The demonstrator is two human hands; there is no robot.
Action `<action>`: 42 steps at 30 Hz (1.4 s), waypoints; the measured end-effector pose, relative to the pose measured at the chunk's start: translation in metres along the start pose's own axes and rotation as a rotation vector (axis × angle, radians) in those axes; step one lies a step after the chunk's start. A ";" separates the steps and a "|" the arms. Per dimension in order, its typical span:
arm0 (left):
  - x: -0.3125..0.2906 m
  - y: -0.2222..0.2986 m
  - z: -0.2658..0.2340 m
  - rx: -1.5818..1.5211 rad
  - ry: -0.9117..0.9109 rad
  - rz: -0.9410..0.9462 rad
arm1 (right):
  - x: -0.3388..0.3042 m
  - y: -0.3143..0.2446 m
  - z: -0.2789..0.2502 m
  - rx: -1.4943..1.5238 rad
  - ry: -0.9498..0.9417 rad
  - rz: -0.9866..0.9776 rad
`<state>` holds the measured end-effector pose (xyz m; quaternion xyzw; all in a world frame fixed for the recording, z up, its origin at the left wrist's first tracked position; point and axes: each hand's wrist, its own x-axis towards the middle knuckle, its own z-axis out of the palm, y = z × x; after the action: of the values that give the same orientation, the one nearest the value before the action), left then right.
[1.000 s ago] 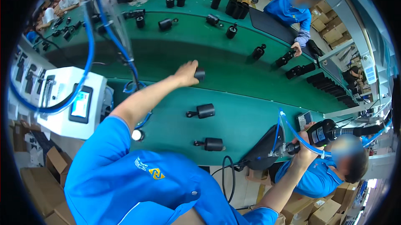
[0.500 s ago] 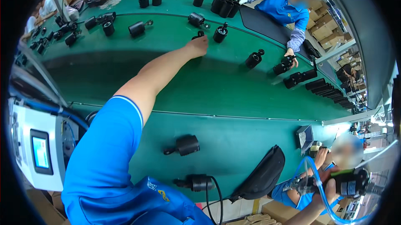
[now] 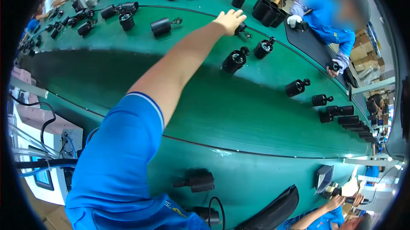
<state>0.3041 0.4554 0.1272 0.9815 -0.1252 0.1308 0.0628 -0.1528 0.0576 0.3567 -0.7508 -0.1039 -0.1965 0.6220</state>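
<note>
My left hand (image 3: 230,21) is stretched far across the green bench, open with its fingers spread. It is over a black cylinder with a ring end (image 3: 242,30), partly hidden behind the hand; whether they touch I cannot tell. Just nearer stands another ring-topped black cylinder (image 3: 235,61), apart from the hand, with a similar one (image 3: 264,48) to its right. A further black cylinder (image 3: 161,26) lies on its side left of the hand. My right hand is out of view.
A co-worker in blue (image 3: 333,16) handles black parts across the bench, near several open black tubes (image 3: 268,12). More cylinders (image 3: 297,87) line the right side. Close to me are a lying cylinder (image 3: 202,181), a black pouch (image 3: 273,210) and a grey bin (image 3: 324,178). Another person (image 3: 318,217) works at lower right.
My left hand has let go of a ring-topped cylinder, which now stands on the bench, and has moved on to the one beyond. A hand with a hose-fed black object at lower right has gone from view.
</note>
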 end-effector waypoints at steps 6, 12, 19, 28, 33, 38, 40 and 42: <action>0.006 -0.018 0.030 0.170 -0.024 0.020 | 0.010 0.000 0.004 -0.028 0.009 0.017; 0.012 -0.020 0.035 0.142 0.116 -0.120 | 0.013 -0.001 0.007 -0.043 0.005 0.005; -0.057 -0.043 -0.041 0.154 0.014 -0.366 | -0.007 -0.014 0.007 -0.067 0.025 0.002; -0.156 -0.109 -0.060 -0.151 -0.321 -0.529 | -0.031 -0.033 0.008 -0.059 -0.008 0.025; -0.209 -0.049 -0.080 -0.646 -0.299 -0.581 | -0.047 -0.019 0.021 0.070 -0.045 0.102; -0.312 0.074 -0.146 -0.962 -0.238 -0.546 | -0.059 -0.028 0.041 0.218 -0.205 0.131; -0.389 0.109 -0.158 -0.807 -0.080 -0.428 | -0.063 -0.025 0.043 0.325 -0.280 0.179; -0.457 0.146 -0.189 -0.567 -0.252 -0.335 | -0.069 -0.029 0.046 0.347 -0.326 0.215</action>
<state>-0.2068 0.4494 0.1970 0.9403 -0.0004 -0.0432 0.3377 -0.2188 0.1140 0.3466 -0.6615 -0.1546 0.0150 0.7337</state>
